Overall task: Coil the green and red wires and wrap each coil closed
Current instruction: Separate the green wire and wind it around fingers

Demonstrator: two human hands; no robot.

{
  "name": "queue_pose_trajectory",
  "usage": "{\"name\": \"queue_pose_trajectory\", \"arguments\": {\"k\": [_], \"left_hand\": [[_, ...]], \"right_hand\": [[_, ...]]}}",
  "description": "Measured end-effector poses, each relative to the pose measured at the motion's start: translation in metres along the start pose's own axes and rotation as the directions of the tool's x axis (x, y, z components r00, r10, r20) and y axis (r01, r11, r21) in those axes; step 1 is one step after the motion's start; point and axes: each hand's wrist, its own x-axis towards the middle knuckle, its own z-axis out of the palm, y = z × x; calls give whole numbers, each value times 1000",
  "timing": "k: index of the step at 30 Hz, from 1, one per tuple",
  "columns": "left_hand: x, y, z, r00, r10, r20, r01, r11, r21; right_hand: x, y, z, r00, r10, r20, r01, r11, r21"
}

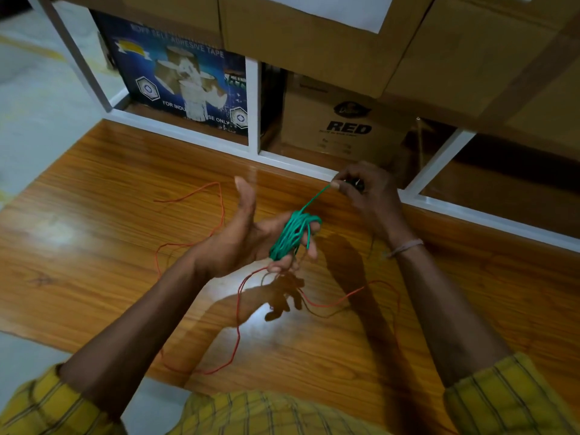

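Observation:
The green wire [290,235] is wound in several loops around the fingers of my left hand [248,237], whose thumb points up and away. One straight green strand runs up and right from the coil to my right hand [365,191], which pinches the wire's end between thumb and fingers. Both hands hover above the wooden table [94,233]. The red wire [237,312] lies loose on the table in wide, untidy curves, passing under both hands and reaching from the far left to the right.
A white-framed shelf [252,105] stands right behind the table's far edge. It holds a blue adhesive-tape box [179,76] and a cardboard box marked RED [342,120], with more cardboard boxes [314,26] above. Pale floor lies to the left.

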Motion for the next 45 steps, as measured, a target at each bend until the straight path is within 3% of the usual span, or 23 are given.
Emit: {"name": "queue_pose_trajectory", "arguments": {"k": [4, 9, 11, 14, 17, 20, 22, 25, 28, 31, 35, 38, 45], "left_hand": [[-3, 24, 0, 987, 157, -24, -159, 974, -164], [1, 39, -2, 946, 260, -195, -292, 943, -161], [7, 35, -6, 932, 238, -274, -275, 955, -108], [18, 23, -16, 929, 178, -323, -183, 983, 15], [21, 12, -24, 912, 156, -379, -66, 969, 239], [13, 5, -26, 918, 106, -382, 62, 914, 402], [8, 3, -23, 936, 67, -344, 102, 886, 451], [3, 7, -14, 967, 10, -253, 102, 900, 425], [1, 10, -7, 972, -4, -233, 88, 932, 352], [1, 8, -5, 957, 85, -279, 31, 922, 387], [7, 3, -4, 853, 209, -478, 22, 901, 433], [13, -2, -5, 777, 263, -573, -31, 924, 382], [24, 0, -7, 841, 88, -534, -127, 991, -36]], "right_hand": [[-19, 11, 30, 998, 53, 18, -51, 997, -64], [-67, -11, 67, 943, 89, 319, -82, 996, -37], [-83, -33, 72, 877, 50, 478, -62, 998, 10], [-95, -62, 65, 761, -87, 643, 146, 988, -39], [-92, -79, 45, 699, -57, 713, 185, 977, -104], [-77, -91, 10, 741, -94, 665, 208, 973, -95], [-63, -93, -14, 815, -106, 570, 186, 979, -83], [-46, -81, -27, 925, -164, 342, 200, 977, -73], [-40, -66, -17, 974, -184, 132, 188, 982, -20], [-45, -60, -5, 994, -110, -12, 110, 981, 158], [-58, -62, 10, 998, 3, -59, 19, 935, 354], [-63, -63, 19, 997, 33, -71, -3, 923, 384], [-68, -63, 26, 996, 36, -83, -3, 928, 373]]}}
